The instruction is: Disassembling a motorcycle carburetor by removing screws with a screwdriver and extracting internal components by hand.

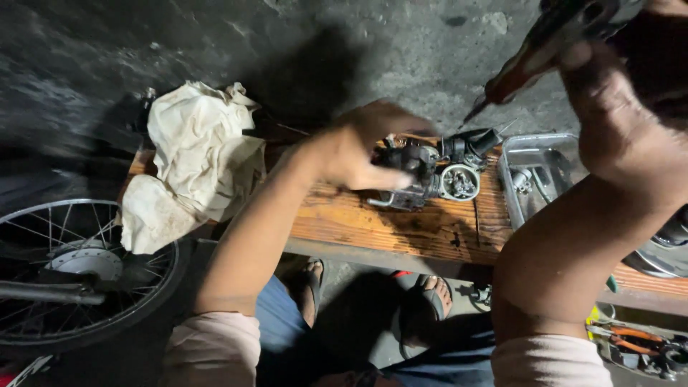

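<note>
A narrow wooden bench point(401, 226) with worn, oil-stained planks stands on a rough, dark concrete floor point(401, 57). The light is dim and shadows fall hard behind the work. At the bench's left end a crumpled off-white rag point(193, 161) lies heaped over the edge. On the floor by that end is a spoked motorcycle wheel point(72, 272) with its hub. Toward the right end of the bench sits a shallow metal tray point(512, 186) with small metal parts in it. Below the near edge, the person's sandalled feet point(430, 297) rest on the floor, and a low box of tools point(641, 347) with orange handles shows at the lower right.

The carburetor point(430, 175) — a dark metal body with a round open chamber facing the camera — rests near the far edge of the bench, just left of the tray. The left hand point(358, 154) lies on its left side, fingers curled over the top and thumb stretched along the front, closed around the body.

The right hand point(623, 115) is raised above the tray, wrapped tight around the reddish handle of a screwdriver point(530, 57). Its tip points down and left — near the carburetor's upper right part, though whether it touches cannot be told.
</note>
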